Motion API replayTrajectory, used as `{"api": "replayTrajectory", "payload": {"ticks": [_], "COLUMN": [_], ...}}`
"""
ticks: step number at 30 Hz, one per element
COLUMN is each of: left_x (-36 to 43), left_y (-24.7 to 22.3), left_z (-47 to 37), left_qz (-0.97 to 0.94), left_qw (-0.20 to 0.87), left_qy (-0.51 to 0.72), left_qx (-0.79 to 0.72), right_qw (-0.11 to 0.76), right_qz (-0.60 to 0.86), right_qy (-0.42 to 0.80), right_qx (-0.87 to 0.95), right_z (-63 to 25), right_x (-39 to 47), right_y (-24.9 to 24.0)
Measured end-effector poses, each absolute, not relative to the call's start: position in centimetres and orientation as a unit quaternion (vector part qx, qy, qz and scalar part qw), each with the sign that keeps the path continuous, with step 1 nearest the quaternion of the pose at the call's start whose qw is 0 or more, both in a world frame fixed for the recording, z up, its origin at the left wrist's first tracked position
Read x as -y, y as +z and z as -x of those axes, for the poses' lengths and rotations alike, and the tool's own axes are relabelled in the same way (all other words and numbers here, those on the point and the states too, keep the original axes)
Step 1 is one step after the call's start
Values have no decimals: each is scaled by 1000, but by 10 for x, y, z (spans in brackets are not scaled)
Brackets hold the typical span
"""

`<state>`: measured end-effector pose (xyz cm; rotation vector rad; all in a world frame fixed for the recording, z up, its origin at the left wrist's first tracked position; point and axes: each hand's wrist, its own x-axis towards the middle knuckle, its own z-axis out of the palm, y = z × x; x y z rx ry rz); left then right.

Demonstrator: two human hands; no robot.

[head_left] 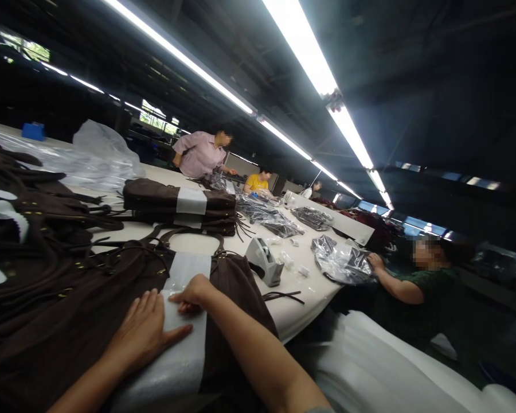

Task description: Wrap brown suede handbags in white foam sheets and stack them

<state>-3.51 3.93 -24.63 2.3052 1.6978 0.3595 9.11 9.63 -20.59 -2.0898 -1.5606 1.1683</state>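
Observation:
A dark brown fabric bag (241,298) lies in front of me with a white foam sheet (189,355) wrapped across it as a band. My left hand (144,327) rests flat, fingers stretched, partly on the brown cloth and partly on the sheet, thumb pointing right. Touching the sheet just beside it is my right hand (193,295), its fingers curled and pressed down. Whatever may be under those fingers is hidden. The bag's handle loops up beyond the band.
A grey tape dispenser (264,261) stands right of the bag. Behind lie stacked banded brown bags (176,201); more brown bags (34,229) pile up left, near clear plastic (107,152). Co-workers handle plastic-wrapped bags (341,261) along the table. White foam sheeting (370,367) fills the lower right.

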Motion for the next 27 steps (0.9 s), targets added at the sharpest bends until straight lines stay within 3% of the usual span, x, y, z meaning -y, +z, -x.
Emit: {"api": "replayTrajectory", "payload": {"ticks": [3,6,11,13,18,24,27], "left_x": [-40,-34,-25,-25,-28,-30,-20], "left_y": [-244,-235,-223,-225,-233,-230,-225], "left_z": [39,40,39,39,42,38,48], "left_qz": [-793,-795,-796,-798,-806,-806,-806], "left_qw": [135,143,149,147,129,127,136], "left_qy": [123,99,102,106,116,110,129], "left_qx": [-581,-581,-577,-575,-566,-568,-561], "right_qw": [106,131,265,230,66,44,88], "right_qz": [698,648,587,511,447,481,543], "right_qy": [414,386,88,58,136,112,63], "right_qx": [574,643,760,826,881,868,833], "right_z": [-97,-108,-129,-132,-128,-127,-141], "right_x": [-80,-53,-13,-8,-28,-78,-77], "right_y": [-197,-187,-186,-192,-206,-194,-166]}}
